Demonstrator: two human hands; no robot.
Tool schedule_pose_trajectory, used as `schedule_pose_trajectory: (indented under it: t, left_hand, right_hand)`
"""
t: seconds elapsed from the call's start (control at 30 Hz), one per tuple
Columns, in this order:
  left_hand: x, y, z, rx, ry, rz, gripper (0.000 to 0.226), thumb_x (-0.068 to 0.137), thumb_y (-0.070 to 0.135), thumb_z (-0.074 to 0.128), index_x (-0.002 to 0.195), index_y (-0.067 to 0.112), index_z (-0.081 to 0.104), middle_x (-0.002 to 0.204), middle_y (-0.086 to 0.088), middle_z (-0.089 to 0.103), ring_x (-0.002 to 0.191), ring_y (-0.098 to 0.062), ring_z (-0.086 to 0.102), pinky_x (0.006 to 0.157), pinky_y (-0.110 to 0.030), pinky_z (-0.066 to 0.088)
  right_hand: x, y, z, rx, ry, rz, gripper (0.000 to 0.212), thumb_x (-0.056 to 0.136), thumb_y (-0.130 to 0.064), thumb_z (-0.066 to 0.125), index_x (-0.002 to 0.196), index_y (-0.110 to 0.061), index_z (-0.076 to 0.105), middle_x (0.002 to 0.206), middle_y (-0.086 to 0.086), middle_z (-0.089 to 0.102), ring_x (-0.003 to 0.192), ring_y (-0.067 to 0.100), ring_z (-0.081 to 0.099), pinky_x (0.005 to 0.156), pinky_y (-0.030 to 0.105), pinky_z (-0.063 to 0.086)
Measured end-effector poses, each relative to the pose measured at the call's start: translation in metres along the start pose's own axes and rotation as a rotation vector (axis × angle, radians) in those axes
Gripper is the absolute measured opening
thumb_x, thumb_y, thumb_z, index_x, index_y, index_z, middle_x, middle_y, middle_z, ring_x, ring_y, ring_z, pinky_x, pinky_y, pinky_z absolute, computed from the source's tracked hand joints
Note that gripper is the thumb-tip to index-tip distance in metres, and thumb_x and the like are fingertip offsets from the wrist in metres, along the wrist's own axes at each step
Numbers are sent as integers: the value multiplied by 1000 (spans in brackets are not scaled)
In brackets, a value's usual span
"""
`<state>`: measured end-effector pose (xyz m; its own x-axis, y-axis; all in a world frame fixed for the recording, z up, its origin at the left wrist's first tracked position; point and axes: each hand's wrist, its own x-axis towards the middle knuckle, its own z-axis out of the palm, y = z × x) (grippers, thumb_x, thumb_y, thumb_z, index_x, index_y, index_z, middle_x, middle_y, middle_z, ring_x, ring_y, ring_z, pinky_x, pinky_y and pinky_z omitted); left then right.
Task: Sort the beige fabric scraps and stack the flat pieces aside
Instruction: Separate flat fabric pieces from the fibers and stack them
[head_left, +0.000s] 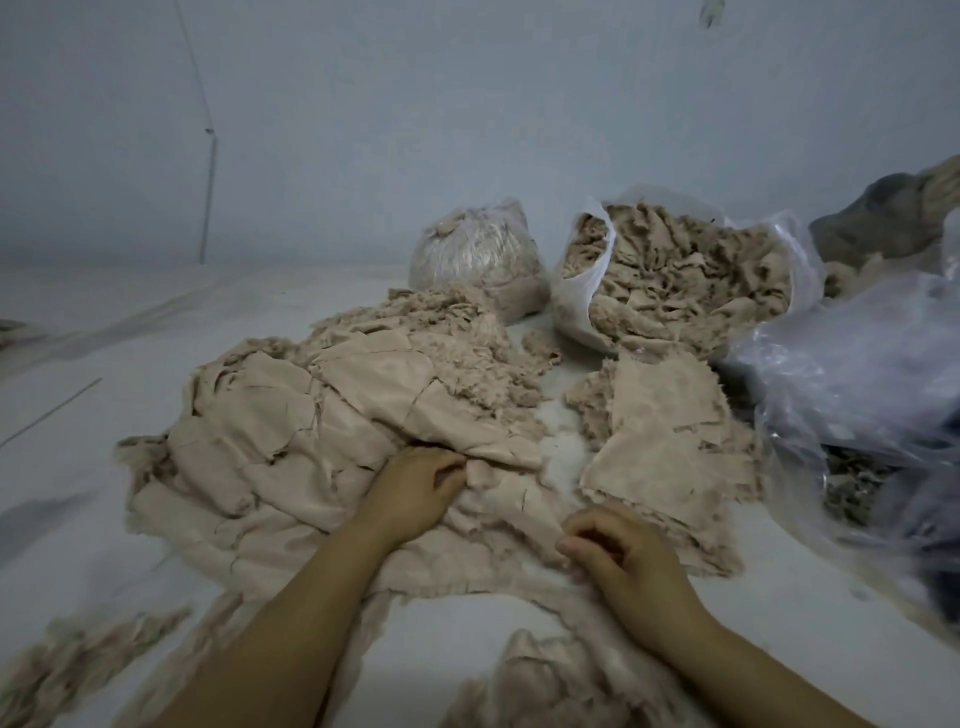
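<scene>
Pinching scrap edge in main pile (322, 431): left hand (415, 488) grip holds fold; right hand (618, 551) grip curled, seemingly empty. Peel one flat piece, lay on flat stack (670, 441).

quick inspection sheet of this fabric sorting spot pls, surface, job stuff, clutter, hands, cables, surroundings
surface: pale sheet spread under everything
job's things: big heap of beige scraps in the centre; flat stack to its right; shredded bits near left
clutter: tied clear bag and open bag of scraps at the back; crumpled plastic sheeting on the right
grippers: left hand grips a fold of the heap; right hand curled on the fabric, grip unclear
cables: thin line down the wall, kind unclear
surroundings: plain pale wall; grey bundle far right
</scene>
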<state>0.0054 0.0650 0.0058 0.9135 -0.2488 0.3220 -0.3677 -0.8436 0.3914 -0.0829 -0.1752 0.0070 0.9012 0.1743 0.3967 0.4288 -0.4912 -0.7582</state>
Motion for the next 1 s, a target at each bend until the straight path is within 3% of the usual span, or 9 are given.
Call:
schedule_pose_trajectory:
  t: [0.1, 0.17, 0.23, 0.37, 0.47, 0.53, 0.67, 0.77, 1.0]
  left_hand:
    - [-4, 29, -7, -344, 224, 10, 13, 90, 25, 59, 86, 34, 67, 88, 14, 69, 84, -4, 61, 77, -23, 48]
    - [1, 52, -14, -593, 43, -53, 12, 83, 48, 59, 85, 38, 65, 89, 14, 69, 86, -4, 64, 80, -22, 50]
    - [5, 68, -17, -767, -248, -244, 40, 71, 66, 61, 98, 37, 63, 95, 8, 71, 90, -9, 68, 83, -26, 52]
    - [0, 76, 1, -1013, -244, -295, 28, 84, 16, 70, 109, 22, 60, 73, 5, 67, 71, -4, 63, 66, -16, 50]
    - [-4, 81, 9, -1030, -123, -192, 17, 87, 4, 63, 95, 20, 65, 75, 5, 64, 71, -3, 60, 67, -15, 49]
    - [-7, 87, 11, -998, -65, -114, 16, 87, 5, 63, 89, 20, 65, 78, 8, 63, 74, 1, 59, 70, -13, 48]
    - [-12, 90, 12, -1049, -115, -164, 11, 92, 23, 58, 101, 24, 63, 84, 13, 67, 79, 6, 62, 70, -9, 47]
    - [-15, 88, 13, -1048, -222, -182, 10, 93, 11, 56, 92, 15, 65, 78, 5, 66, 73, -6, 60, 64, -14, 46]
    - [-14, 91, 8, -1241, -23, -252, 28, 86, 33, 56, 92, 6, 63, 71, 4, 63, 65, -6, 57, 59, -17, 47]
  right_hand:
    - [7, -1, -1, 60, 74, 31, 22, 83, 0, 68, 72, -19, 67, 86, -3, 60, 72, -2, 59, 61, 7, 44]
    - [8, 0, 2, -8, 60, -8, 20, 82, -3, 71, 74, -21, 66, 98, -9, 62, 89, -7, 57, 73, 5, 42]
    - [8, 2, 2, -11, 68, -8, 24, 81, -4, 72, 74, -26, 65, 107, -14, 60, 98, -13, 55, 80, 3, 40]
    - [7, 0, 5, 317, 62, 137, 20, 74, -7, 79, 83, -20, 68, 103, -5, 65, 92, -2, 64, 76, 12, 50]
    - [9, -2, 8, 667, 70, 384, 45, 62, -26, 83, 101, -15, 62, 95, 2, 69, 82, 13, 69, 70, 21, 54]
    - [13, -4, 7, 761, 78, 477, 40, 71, -17, 79, 104, -12, 60, 82, 4, 69, 71, 15, 67, 64, 23, 54]
    - [14, -9, 6, 794, 41, 439, 29, 78, 1, 72, 102, -9, 61, 82, 8, 69, 69, 15, 65, 58, 21, 51]
    - [13, -11, 5, 780, 79, 450, 39, 78, 6, 71, 108, -13, 55, 80, 7, 67, 62, 14, 60, 52, 20, 48]
    - [13, -7, 4, 868, 112, 488, 42, 77, 0, 73, 111, -15, 54, 97, 21, 64, 76, 24, 63, 60, 32, 52]
